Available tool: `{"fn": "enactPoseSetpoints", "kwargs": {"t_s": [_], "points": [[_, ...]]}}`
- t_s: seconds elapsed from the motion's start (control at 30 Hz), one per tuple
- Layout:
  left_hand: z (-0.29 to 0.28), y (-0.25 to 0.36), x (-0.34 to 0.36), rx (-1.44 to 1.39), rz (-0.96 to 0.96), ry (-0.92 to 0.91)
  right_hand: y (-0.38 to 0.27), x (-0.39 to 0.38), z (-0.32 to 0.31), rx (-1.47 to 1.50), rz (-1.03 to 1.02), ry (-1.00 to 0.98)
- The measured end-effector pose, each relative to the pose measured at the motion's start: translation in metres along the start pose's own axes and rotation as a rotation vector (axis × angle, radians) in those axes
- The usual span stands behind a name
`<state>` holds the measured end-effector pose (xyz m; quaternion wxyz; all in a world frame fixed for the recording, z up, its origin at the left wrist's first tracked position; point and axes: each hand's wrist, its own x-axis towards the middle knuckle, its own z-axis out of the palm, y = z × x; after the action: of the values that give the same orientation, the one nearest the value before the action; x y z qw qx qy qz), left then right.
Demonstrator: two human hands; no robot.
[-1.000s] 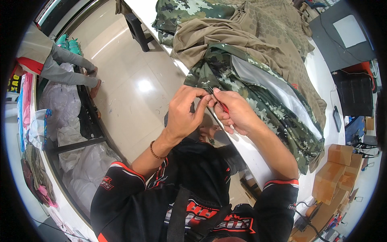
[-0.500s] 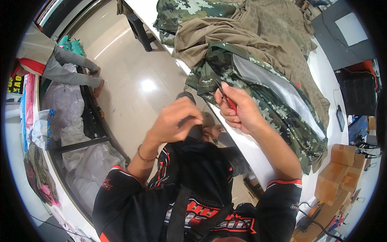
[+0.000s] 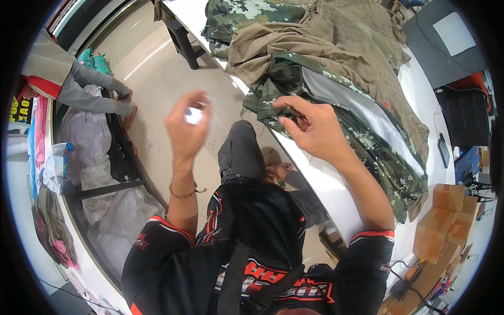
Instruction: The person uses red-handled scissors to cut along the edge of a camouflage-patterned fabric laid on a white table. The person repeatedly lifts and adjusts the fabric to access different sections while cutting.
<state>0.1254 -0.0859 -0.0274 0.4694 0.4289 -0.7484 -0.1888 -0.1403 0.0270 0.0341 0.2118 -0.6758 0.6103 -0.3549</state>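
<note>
My left hand (image 3: 184,128) is raised over the floor, away from the cloth, smeared by motion with its fingers curved; anything held is unclear. My right hand (image 3: 320,131) grips red-handled snips (image 3: 304,121), mostly hidden in the palm, with its index finger and thumb at the edge of a green camouflage fabric (image 3: 262,92). That fabric has a pale grey underside (image 3: 362,115) showing and lies on the white table (image 3: 323,186), beside bunched tan hexagon-patterned cloth (image 3: 315,37). A grey-trousered knee (image 3: 239,149) of mine shows below my hands.
At left a co-worker (image 3: 84,89) in grey reaches down by a rack (image 3: 107,186) holding white bundles and hung garments. A dark phone (image 3: 442,147) lies on the table's right part. A black chair (image 3: 459,113) and cardboard boxes (image 3: 438,226) are at right, a table leg (image 3: 186,42) at back.
My left hand has left the cloth, moving left and upward and turning. My right hand has turned palm-down at the fabric's edge, still holding the snips.
</note>
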Motion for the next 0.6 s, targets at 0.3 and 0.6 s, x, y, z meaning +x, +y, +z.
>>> {"fn": "enactPoseSetpoints", "kwargs": {"t_s": [0.3, 0.6], "points": [[0.05, 0.068, -0.023, -0.139, -0.164, -0.163, 0.01, 0.001, 0.01, -0.116, 0.006, -0.072], [0.055, 0.064, -0.023, -0.154, 0.002, -0.067, 0.015, 0.0, 0.015, -0.104, -0.054, -0.012]]}}
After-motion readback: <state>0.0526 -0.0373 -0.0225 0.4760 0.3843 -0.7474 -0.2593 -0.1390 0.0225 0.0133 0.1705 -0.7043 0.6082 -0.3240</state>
